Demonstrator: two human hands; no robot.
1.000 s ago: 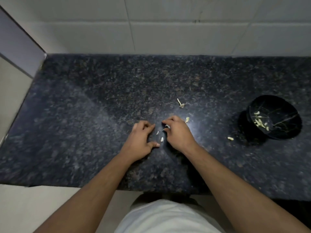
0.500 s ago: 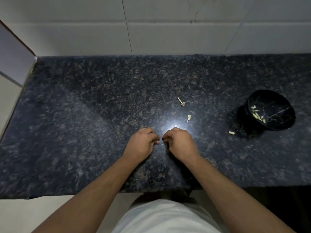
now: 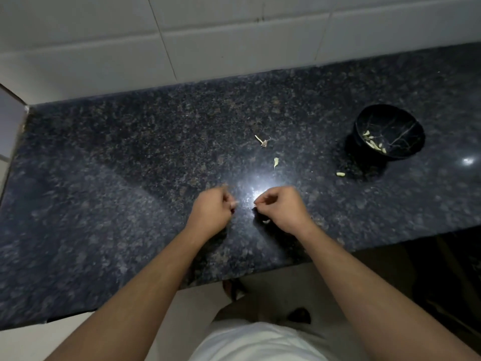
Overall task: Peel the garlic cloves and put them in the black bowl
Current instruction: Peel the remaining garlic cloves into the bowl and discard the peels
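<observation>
You are working garlic cloves, and the peeled ones (image 3: 374, 144) are lying as small pale pieces inside the black bowl (image 3: 406, 149), gathered toward its left inner wall. The black bowl is sitting on the dark speckled desk (image 3: 104, 178), well to the right of your hands and farther back. One pale clove (image 3: 340, 174) is lying on the desk just in front of the bowl's left side, apart from it. Further left of the bowl, a thin scrap of skin (image 3: 276, 162) and a dry stem piece (image 3: 263, 142) are resting on the desk, both behind your hands. Your right hand (image 3: 282, 209) is hovering well left of the bowl with its fingers (image 3: 263, 201) curled inward and pinching something tiny at the tips, and a small pale piece (image 3: 265, 221) is showing under its palm; whether that is a clove or skin is too small to tell. Your left hand (image 3: 212, 212) is sitting just left of the right one, apart from it, its fingers also curled in with a sliver at the tips, though motion blur is hiding exactly what they are holding. White wall tiles (image 3: 234, 43) are rising behind the desk, and your white shirt (image 3: 260, 342) is showing at the bottom edge.
</observation>
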